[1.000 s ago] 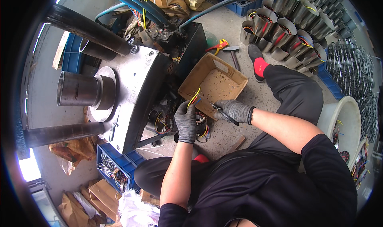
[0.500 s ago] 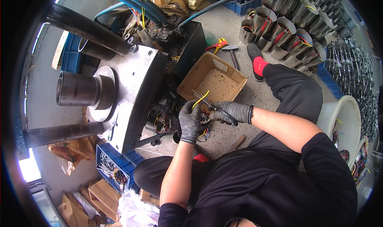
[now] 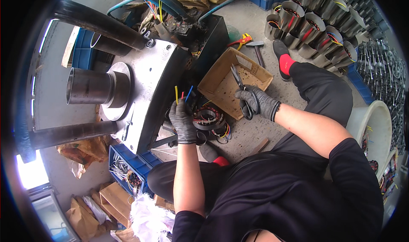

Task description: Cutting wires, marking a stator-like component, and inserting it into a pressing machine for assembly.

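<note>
In a grey glove, my left hand (image 3: 183,122) is closed round several wires, with yellow, red and blue wire ends (image 3: 183,94) sticking up past the fingers. Beside it, low near the floor, sits a wound motor stator (image 3: 208,117) with dark red windings and coloured leads. My right hand (image 3: 260,103), gloved too, grips the black handles of a pair of scissors (image 3: 237,77). The blades point up and away over an open cardboard box (image 3: 208,81), slightly apart and not touching the wires. The lower part of the wires is hidden behind my left hand.
A heavy press with a metal plate (image 3: 149,80) and cylinder (image 3: 89,86) stands at left. Beyond the box lie a hammer (image 3: 255,44) and red-yellow pliers (image 3: 242,40). Metal motor housings (image 3: 313,27) stand far right; a pale bucket (image 3: 375,114) is at my right.
My hands have parted. The left moved left with the wires; the right drew away to the right with the scissors, which now point up over the box. The stator is more exposed.
</note>
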`<state>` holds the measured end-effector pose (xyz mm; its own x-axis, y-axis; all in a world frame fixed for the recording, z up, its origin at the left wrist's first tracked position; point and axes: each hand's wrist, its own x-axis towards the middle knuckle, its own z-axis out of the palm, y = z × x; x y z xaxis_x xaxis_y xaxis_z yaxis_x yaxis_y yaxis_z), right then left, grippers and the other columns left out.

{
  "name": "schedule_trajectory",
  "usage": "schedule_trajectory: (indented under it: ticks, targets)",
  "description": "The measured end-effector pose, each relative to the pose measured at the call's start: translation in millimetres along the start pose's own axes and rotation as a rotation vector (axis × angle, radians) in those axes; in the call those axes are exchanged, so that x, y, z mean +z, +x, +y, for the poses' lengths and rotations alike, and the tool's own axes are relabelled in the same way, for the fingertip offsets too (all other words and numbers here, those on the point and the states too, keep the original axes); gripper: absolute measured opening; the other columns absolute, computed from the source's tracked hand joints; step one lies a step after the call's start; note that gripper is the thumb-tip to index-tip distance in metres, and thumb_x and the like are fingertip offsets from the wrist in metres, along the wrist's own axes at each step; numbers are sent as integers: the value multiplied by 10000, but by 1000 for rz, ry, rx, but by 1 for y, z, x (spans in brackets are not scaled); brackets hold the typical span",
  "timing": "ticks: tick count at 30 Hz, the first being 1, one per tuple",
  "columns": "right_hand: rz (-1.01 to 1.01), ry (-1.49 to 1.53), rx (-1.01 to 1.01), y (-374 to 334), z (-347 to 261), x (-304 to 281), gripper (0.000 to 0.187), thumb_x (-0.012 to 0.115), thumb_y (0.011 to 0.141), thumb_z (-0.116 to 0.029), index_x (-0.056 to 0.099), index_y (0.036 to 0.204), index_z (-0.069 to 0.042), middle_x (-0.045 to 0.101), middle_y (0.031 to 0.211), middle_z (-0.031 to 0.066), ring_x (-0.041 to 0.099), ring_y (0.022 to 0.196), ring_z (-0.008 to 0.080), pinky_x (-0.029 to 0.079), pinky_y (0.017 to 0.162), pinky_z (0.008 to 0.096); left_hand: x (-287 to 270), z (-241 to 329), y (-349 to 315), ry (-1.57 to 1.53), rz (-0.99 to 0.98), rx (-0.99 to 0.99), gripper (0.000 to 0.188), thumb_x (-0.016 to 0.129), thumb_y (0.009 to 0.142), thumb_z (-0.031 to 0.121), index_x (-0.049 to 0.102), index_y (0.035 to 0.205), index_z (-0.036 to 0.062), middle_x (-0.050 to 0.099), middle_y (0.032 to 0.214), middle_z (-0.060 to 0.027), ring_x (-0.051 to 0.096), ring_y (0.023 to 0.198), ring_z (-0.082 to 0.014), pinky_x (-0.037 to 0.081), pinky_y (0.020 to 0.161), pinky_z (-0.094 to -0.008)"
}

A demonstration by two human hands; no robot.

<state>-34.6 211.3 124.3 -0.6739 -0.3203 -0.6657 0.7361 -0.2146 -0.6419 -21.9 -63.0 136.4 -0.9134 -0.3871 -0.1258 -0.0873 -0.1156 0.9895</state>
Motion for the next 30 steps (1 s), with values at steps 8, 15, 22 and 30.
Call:
schedule_trajectory:
  ticks: [8,15,22,30]
  targets:
    - [-36,-43,-10,-1,-6,8,201,679,958,-225,577,1090,-113,581,738,45,566,497,175,472,418,326,-35,-42,3,308,3,-90,240,592,929,122,675,1104,-21,675,833,-52,598,721,-114,506,657,-276]
    - [-180,120,-279,-18,-23,-34,340,743,929,-287,567,1163,-115,564,727,-10,539,489,138,444,424,284,-52,-106,20,1143,-221,-135,606,721,777,387,669,1261,25,716,1187,-239,664,1143,-411,506,985,-469]
    - [254,-886,-1077,-113,-90,-90,353,791,891,-394,682,1111,-140,637,652,69,661,617,194,533,589,377,-36,-110,1,1128,-414,44,357,711,890,241,702,1157,4,704,1185,-255,671,1113,-407,514,918,-468]
    - [851,-1263,-595,-384,-111,-229,455,650,990,-435,626,1240,-55,689,874,109,691,808,199,540,734,346,15,-88,-18,758,-481,371,195,644,959,114,682,1007,-72,634,993,-173,618,888,-348,499,872,-422]
